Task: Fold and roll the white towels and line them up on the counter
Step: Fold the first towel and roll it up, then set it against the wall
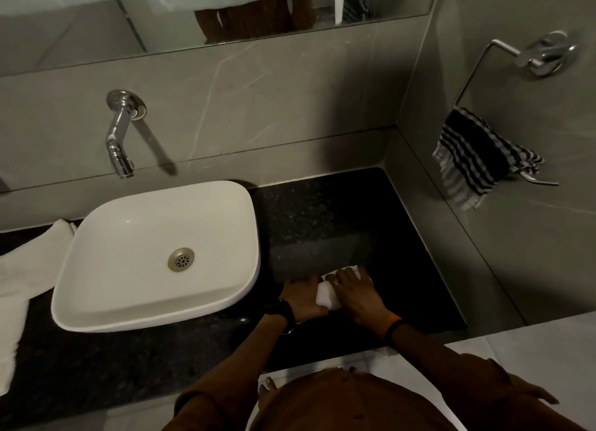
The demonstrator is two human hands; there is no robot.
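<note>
Nearest to you, your brown sleeves (225, 395) reach forward over the front edge of the black granite counter (322, 224). Your left wrist carries a black watch (281, 311), and your right wrist a dark band with an orange edge (394, 326).

Just beyond them, both hands are pressed down on a small white towel roll (326, 296) that lies on the counter to the right of the basin, close to the front edge. Your left hand (304, 298) is curled around the roll's left end, fingers bent over it and gripping. Your right hand (356, 293) lies flatter across the top and right part of the roll, fingers spread and bearing down on the cloth; a ring shows on one finger. A strip of the same white cloth (350, 268) peeks out past your right fingertips.

To the left sits the white countertop basin (154, 304) with its metal drain (181, 259). Left of the basin, more white towels (22, 282) lie loosely on the counter, touching the basin's side.

Farther back, a chrome wall spout (120, 140) hangs above the basin. On the right wall a black-and-white striped cloth (474, 159) hangs from a chrome towel ring (503, 56). A mirror (96, 17) runs along the top.
</note>
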